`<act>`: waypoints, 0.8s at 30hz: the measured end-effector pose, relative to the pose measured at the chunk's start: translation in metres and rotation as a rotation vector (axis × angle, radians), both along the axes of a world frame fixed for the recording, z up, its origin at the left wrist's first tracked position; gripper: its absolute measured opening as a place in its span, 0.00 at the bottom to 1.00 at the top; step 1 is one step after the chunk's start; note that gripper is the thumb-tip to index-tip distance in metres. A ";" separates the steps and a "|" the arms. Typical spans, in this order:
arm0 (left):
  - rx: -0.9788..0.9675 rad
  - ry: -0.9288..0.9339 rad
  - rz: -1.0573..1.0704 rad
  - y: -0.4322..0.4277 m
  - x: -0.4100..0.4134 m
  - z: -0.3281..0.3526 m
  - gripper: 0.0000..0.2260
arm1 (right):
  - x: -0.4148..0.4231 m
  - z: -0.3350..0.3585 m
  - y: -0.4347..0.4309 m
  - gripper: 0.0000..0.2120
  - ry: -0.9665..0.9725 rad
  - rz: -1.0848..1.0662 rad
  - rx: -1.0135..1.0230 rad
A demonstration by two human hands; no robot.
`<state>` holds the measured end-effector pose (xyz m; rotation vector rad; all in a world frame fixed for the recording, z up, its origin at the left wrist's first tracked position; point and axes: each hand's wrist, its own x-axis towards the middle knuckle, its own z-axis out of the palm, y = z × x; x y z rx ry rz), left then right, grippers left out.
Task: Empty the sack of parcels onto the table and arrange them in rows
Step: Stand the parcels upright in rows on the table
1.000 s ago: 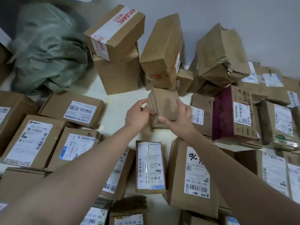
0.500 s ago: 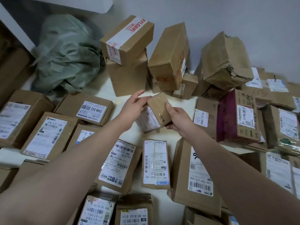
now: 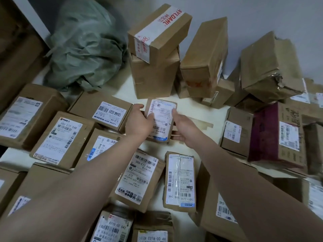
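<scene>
Both hands are gripping one small parcel (image 3: 162, 116), label up, over the middle of the white worktop (image 3: 192, 109). The left hand (image 3: 139, 123) is curling its fingers round the left edge, and the right hand (image 3: 187, 131) is pinching the right edge. I cannot tell whether the parcel is touching the surface. Labelled parcels (image 3: 59, 138) are lying flat in rows to the left and nearer me. The crumpled green sack (image 3: 85, 44) is slumping at the far left corner. Stacked boxes (image 3: 155, 74) are standing against the wall just beyond the hands, and a maroon box (image 3: 277, 135) is lying to the right.
</scene>
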<state>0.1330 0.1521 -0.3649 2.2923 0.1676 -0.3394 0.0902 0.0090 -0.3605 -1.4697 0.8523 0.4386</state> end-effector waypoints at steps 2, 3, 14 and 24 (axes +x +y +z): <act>0.049 0.002 0.026 0.010 -0.002 -0.008 0.20 | 0.001 -0.005 0.017 0.20 -0.007 0.078 -0.051; 0.063 0.005 0.042 0.014 -0.002 -0.009 0.19 | 0.002 -0.008 0.023 0.20 -0.012 0.107 -0.063; -0.050 -0.218 -0.032 -0.016 0.018 0.041 0.15 | 0.006 0.030 -0.026 0.15 -0.198 -0.479 -0.563; -0.691 0.094 -0.075 -0.103 0.031 0.082 0.19 | 0.032 0.081 -0.075 0.29 -0.370 -0.292 -0.314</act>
